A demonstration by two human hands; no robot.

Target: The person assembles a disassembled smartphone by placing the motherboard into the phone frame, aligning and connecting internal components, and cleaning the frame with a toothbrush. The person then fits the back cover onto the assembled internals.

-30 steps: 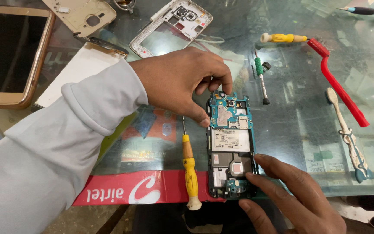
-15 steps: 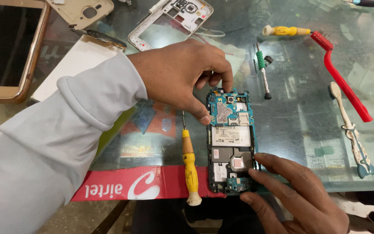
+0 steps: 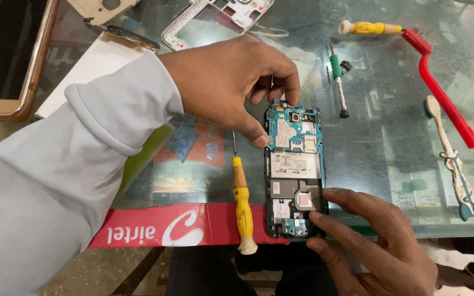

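Left hand (image 3: 231, 82) first: you are pinching its thumb and fingers together on the top edge of the opened phone (image 3: 295, 170), which is lying back-side up on the glass table (image 3: 390, 148) with its blue circuit board exposed. Your right hand (image 3: 374, 246) is pressing its fingertips, held close together, against the phone's lower right corner, just beside the charging port. If you are pulling upward at the top while pinning the bottom, you are risking flexing the board or tearing a ribbon connector. Your thumb is also sitting near bare components, so a slip could be scraping them. The yellow screwdriver (image 3: 241, 203) is lying just beside the phone's left edge, and your sleeve could be nudging it off the table's front edge.
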